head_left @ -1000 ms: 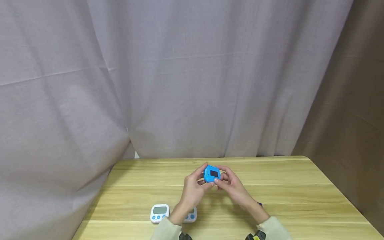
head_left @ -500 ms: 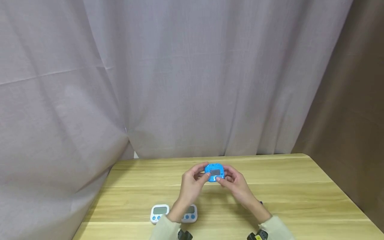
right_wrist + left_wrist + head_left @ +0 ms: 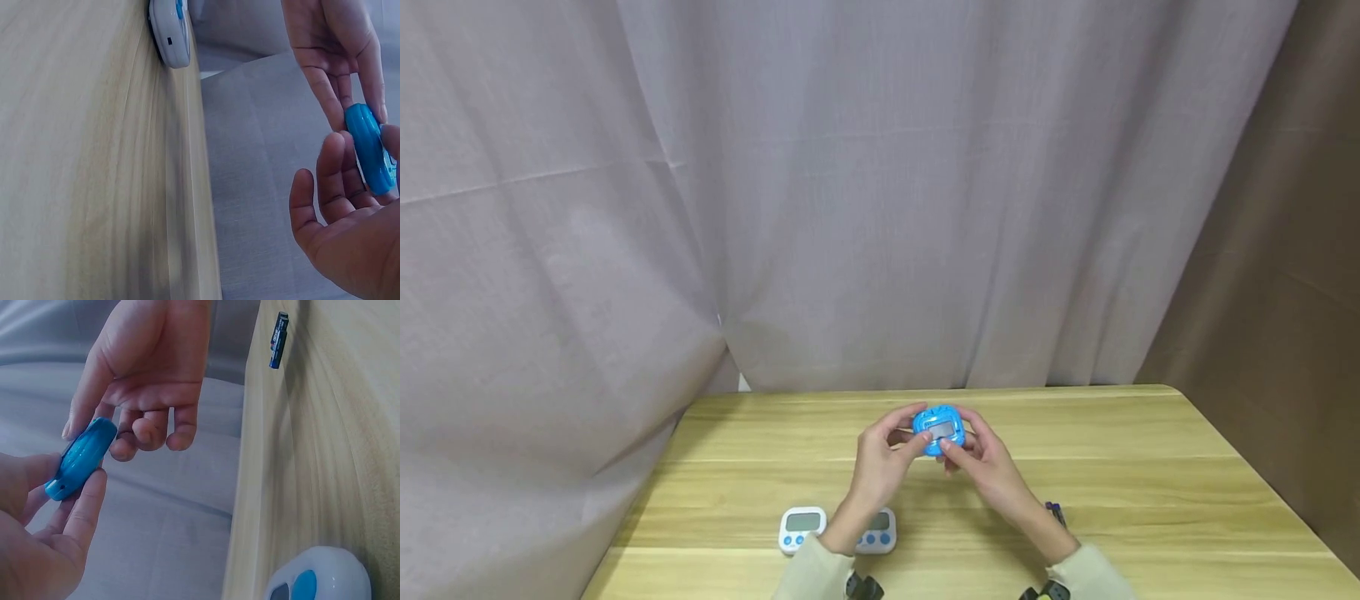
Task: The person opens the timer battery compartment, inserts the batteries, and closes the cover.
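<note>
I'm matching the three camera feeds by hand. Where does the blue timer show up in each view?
Head: the blue timer is at centre, above the table, held between the left hand and the right hand.
Left wrist: at left, seen edge-on.
Right wrist: at the right edge, seen edge-on.
Shared landmark: a white timer on the wooden table.

Lighting: soft, even and diffuse, coming from above and in front; no glare showing. Faint shadows are lying under the hands on the table (image 3: 1150,467) and in the curtain (image 3: 850,208) folds. Head view is staying sharp. Both wrist views are smearing the wood grain and bending straight edges.
</note>
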Tool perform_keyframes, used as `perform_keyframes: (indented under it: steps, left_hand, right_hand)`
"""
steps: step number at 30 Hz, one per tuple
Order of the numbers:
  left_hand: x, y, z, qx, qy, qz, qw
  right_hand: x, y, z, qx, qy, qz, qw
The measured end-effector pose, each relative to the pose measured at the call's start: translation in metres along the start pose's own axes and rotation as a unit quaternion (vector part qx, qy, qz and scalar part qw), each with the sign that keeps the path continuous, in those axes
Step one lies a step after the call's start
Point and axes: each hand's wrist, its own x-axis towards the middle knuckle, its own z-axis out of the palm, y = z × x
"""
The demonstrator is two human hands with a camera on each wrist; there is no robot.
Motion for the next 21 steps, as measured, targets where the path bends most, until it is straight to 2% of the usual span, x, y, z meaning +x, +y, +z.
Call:
perform_keyframes:
  steps: [12,17,21]
  left_hand:
    - [-0.0031,-0.0007,0.0011,0.013,-0.016,-0.029,0.9993]
    - [-0.0049,0.0008,0.0024,0.019,-0.008,-0.036,0.9991]
    - [-0.0052,0.0013,0.0048,0.001,-0.005,-0.047,0.9989]
  right_hand:
    - [-0.003,-0.0008,0.0003,0.001,-0.014,0.0,0.9999]
    - [-0.0028,0.0011,-0.0004,0.013,-0.024,-0.002,0.9996]
    - [-0.0023,0.0027,-0.0014,0.02,-0.026,-0.011,0.9994]
